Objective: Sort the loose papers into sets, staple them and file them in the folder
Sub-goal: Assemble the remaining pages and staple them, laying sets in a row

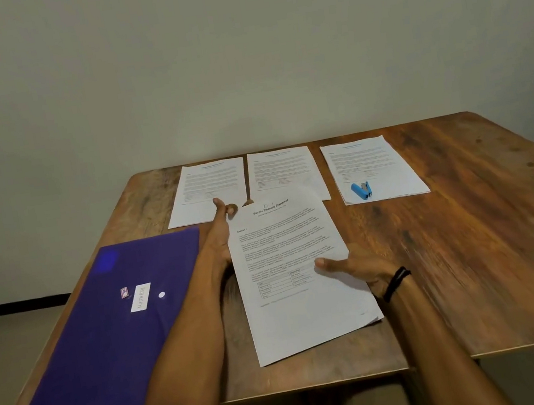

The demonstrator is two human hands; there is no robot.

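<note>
a: where was the sheaf of papers [305, 314]?

b: over the middle of the wooden table [469, 224], toward the front edge and set at an angle. thin white sheets, printed with grey text and a small ruled grid low on the page. the heading read "sample financial statement". several layered edges showed at the lower right corner.

a: and the hands?

b: the left hand [217, 235] was at the top left corner, thumb raised, fingertips curled over the top edge and gripping it. the right hand [364, 269] pinched the right edge with its thumb flat on the page. its other fingers were hidden under the paper. a black band [397, 281] circled that wrist.

a: the folder?

b: the purple folder [104, 330] lay closed and flat on the left, a matte rectangle with a white label [140, 297] stuck on it.

a: anything else?

b: three more rectangular sets lay in a row along the far edge: left set [211, 186], middle set [283, 168] and right set [373, 158]. the sheaf's top overlapped the middle set's near edge. a small blue stapler [361, 190] lay on the right set's near left corner. the tabletop was worn, with streaky brown grain and rounded corners. behind it stood a plain pale wall [236, 51].
</note>
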